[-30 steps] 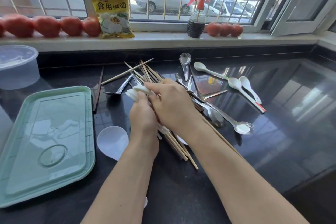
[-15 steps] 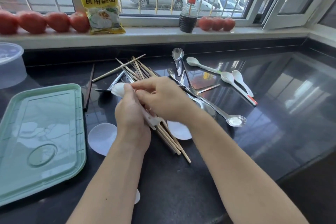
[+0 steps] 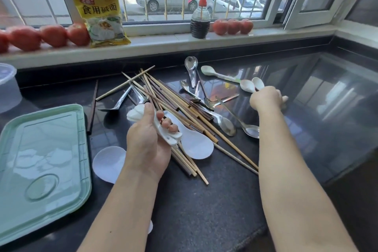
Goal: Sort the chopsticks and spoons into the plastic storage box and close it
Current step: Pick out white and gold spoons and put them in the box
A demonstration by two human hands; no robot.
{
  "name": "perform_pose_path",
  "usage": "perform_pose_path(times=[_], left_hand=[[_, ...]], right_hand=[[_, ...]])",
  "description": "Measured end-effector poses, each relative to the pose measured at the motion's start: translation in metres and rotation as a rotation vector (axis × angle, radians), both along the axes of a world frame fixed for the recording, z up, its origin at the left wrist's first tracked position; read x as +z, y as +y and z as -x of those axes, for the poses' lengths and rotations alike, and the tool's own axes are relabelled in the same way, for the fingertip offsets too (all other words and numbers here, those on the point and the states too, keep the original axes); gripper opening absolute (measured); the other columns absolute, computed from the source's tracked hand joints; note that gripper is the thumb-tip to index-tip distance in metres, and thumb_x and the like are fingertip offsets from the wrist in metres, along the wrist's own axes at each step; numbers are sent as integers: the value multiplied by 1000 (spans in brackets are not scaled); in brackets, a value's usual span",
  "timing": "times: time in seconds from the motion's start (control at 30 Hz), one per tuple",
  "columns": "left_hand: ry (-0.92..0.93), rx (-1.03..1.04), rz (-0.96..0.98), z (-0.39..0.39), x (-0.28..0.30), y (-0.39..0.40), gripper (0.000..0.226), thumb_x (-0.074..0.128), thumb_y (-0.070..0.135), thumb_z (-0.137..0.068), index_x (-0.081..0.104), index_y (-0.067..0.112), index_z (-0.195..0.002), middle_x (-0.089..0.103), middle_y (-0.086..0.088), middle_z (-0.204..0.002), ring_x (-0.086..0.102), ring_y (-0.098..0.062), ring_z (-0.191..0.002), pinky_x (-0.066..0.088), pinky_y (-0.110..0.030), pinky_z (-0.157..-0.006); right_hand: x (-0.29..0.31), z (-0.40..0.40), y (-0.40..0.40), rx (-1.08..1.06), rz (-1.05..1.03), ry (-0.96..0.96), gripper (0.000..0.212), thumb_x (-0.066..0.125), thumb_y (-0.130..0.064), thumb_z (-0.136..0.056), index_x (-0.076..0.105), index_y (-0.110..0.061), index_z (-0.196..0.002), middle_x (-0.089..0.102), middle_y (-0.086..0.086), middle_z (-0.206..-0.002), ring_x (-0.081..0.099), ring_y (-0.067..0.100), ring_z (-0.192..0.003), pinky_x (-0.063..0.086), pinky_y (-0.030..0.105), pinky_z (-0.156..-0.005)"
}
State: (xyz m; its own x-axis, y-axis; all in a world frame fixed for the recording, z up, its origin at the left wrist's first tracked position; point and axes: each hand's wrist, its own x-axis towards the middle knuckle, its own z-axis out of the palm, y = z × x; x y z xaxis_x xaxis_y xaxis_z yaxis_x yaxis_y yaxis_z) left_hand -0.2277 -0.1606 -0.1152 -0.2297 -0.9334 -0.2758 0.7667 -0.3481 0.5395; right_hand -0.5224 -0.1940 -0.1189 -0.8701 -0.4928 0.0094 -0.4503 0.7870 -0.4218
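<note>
Head camera, looking down at a dark shiny counter (image 3: pixel 214 200). The left hand (image 3: pixel 147 143) is up over the middle of the mess with its fingers curled round a small stack of white ceramic spoons (image 3: pixel 161 127), bowls poking out past the thumb and handles sticking down toward the right. The right hand (image 3: pixel 266 98) is way over on the right, fingers curled down over the handles of 2 white spoons (image 3: pixel 251 85) lying on the counter; can't tell if it's actually got a proper grip on them.

Between the hands there's a messy pile of chopsticks (image 3: pixel 173 106), mostly pale wood with some dark ones, crossing over each other. Metal spoons (image 3: pixel 225 122) are mixed in on the right side of the pile, and a big white plastic spoon (image 3: pixel 194 145) lies just beside the left hand, partly under the chopsticks. The green lid (image 3: pixel 41 161) sits flat at the left edge.

On the windowsill (image 3: pixel 163 42) at the back: tomatoes (image 3: pixel 53 35), a yellow packet (image 3: pixel 102 16) and a spray bottle (image 3: pixel 200 18).
</note>
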Motion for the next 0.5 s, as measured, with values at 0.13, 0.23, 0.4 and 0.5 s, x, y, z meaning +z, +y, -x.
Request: perform_pose_path(times=[0.13, 0.23, 0.4, 0.5], left_hand=[[-2, 10, 23, 0, 0, -1, 7, 52, 13, -105, 52, 11, -99, 49, 1, -71, 43, -9, -52, 42, -22, -50], [15, -31, 39, -2, 3, 3, 10, 50, 6, -101, 52, 12, -109, 48, 1, -69, 39, -9, -50, 39, -20, -45], [-14, -47, 18, -4, 3, 5, 19, 50, 16, -97, 54, 11, -115, 38, 4, -65, 30, -6, -45, 30, -17, -37], [17, -58, 2, -6, 4, 6, 20, 47, 22, -97, 56, 10, -111, 35, 5, -64, 29, -6, -44, 29, -17, -37]], right_hand=[[-1, 6, 2, -69, 66, -33, 44, 50, -29, -97, 53, -10, -137, 48, 10, -143, 36, 33, -133, 37, 43, -104], [-4, 7, 4, -93, 88, -22, 43, 52, -29, -98, 53, -9, -136, 48, 11, -142, 36, 33, -131, 35, 39, -104], [-2, 5, 4, -145, 126, -41, 45, 54, -32, -97, 53, -9, -135, 48, 13, -143, 36, 34, -134, 32, 41, -106], [-2, 4, 5, -149, 143, -41, 43, 57, -26, -94, 54, -12, -134, 48, 12, -144, 36, 33, -135, 32, 43, -108]])
